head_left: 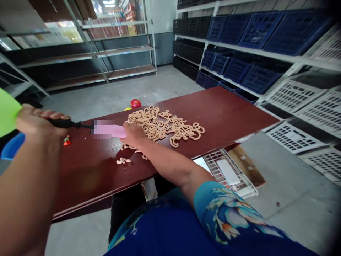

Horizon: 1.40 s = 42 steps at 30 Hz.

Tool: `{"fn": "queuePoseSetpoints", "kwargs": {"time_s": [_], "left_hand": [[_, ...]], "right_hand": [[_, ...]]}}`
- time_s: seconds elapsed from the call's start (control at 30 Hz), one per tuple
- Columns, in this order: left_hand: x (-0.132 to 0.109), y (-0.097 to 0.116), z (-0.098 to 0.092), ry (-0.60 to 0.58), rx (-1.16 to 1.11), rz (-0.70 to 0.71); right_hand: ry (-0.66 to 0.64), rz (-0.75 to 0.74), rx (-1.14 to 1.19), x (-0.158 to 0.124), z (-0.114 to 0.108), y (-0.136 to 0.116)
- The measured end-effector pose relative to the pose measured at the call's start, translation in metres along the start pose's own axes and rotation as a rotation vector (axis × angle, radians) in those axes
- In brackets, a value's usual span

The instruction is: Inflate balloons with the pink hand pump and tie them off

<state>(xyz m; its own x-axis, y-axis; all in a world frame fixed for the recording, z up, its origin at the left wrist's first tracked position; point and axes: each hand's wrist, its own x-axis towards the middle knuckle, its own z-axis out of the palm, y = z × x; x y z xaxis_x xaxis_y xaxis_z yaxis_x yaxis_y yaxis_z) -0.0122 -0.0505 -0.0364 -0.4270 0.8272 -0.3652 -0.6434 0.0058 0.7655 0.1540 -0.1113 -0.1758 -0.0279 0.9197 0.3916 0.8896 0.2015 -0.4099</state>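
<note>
My left hand (42, 122) is wrapped around the black handle of a pink hand pump (117, 131), whose thin rod is partly drawn out. At the other end of the pink barrel, my right hand (135, 135) is closed around it. Part of the barrel is blurred into blocks. Under and beyond my right hand lies a pile of tan curly pieces (151, 122) on the dark red table (207, 110). A few loose tan pieces (123, 161) lie nearer to me. A lime green rounded thing (9, 112) shows behind my left hand, cut off by the frame edge.
A small red and green item (67, 140) lies on the table at left. A red ball-like thing (135, 103) shows past the far edge. A blue tub (12, 145) stands at left. A white wire rack (226, 170) is below the near edge. Shelves hold blue crates (262, 76).
</note>
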Motion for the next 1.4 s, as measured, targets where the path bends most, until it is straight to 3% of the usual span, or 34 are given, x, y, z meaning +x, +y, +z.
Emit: {"fn": "queuePoseSetpoints", "kwargs": {"time_s": [0.07,0.13,0.27,0.57,0.7,0.8,0.97,1.07,1.27,1.4], "left_hand": [[0.005,-0.009,0.000,-0.210,-0.011,0.107],[0.009,-0.019,0.000,-0.337,0.000,0.152],[0.018,-0.016,-0.005,-0.348,0.012,0.142],[0.045,0.064,-0.016,-0.371,-0.024,0.266],[0.052,0.077,-0.015,-0.378,-0.047,0.311],[0.046,0.059,-0.014,-0.346,-0.071,0.279],[0.037,0.005,-0.018,-0.349,-0.122,0.090],[0.030,-0.018,-0.024,-0.358,-0.153,0.093],[0.017,-0.030,-0.040,-0.335,-0.197,0.109],[0.008,-0.032,-0.048,-0.318,-0.230,0.113]], "right_hand": [[-0.011,0.002,-0.003,0.000,0.000,0.001],[-0.020,0.005,-0.008,0.000,0.000,0.002],[-0.015,-0.021,-0.009,0.000,0.000,0.000],[-0.002,-0.002,-0.004,0.002,-0.002,-0.004],[-0.002,0.007,-0.005,0.003,-0.001,-0.006],[0.002,0.032,-0.020,0.002,-0.001,-0.006],[0.018,0.017,-0.073,0.002,0.005,-0.001],[-0.009,-0.004,-0.062,0.000,0.008,0.001],[0.043,-0.154,-0.050,-0.004,-0.002,-0.006],[0.098,-0.387,-0.072,-0.009,-0.014,-0.022]]}}
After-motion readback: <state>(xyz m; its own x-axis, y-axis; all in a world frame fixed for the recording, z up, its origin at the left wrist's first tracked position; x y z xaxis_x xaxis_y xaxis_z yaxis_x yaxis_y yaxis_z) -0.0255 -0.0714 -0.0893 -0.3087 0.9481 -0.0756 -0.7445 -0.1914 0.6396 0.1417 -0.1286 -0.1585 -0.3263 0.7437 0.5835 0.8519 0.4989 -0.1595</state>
